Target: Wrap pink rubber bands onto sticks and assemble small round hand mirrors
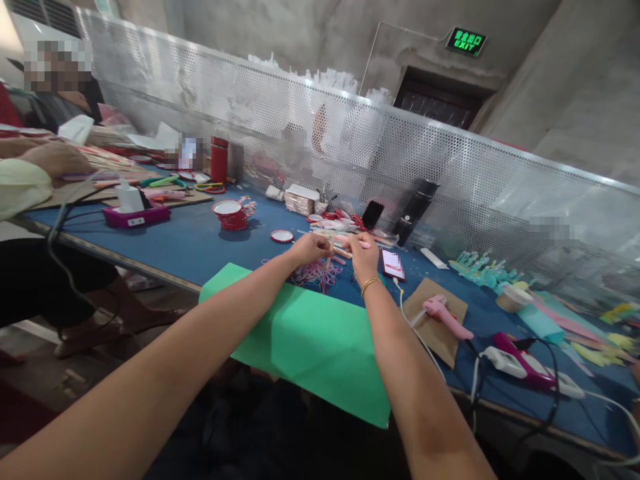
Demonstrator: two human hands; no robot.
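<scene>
My left hand [311, 249] is closed in a pinch above a heap of thin pink and purple strings [320, 275]. A small pale stick-like piece shows at its fingertips, too small to name surely. Close by on the right, my right hand [365, 257] is closed around a slim pink pen-like tool [364, 245]. Between and behind my hands lie pale wooden sticks [340, 252]. A green sheet [310, 340] hangs over the table's front edge under my forearms. A round red-rimmed disc [281, 236] lies left of my left hand.
A stack of red-rimmed discs [231, 217] stands left. Right are a phone [393, 265] with a cable, a pink glue gun [447, 317] on cardboard [425, 300] and a purple power strip [525, 363]. A black bottle [416, 212] leans near the perforated metal screen [450, 153]. Another person sits left.
</scene>
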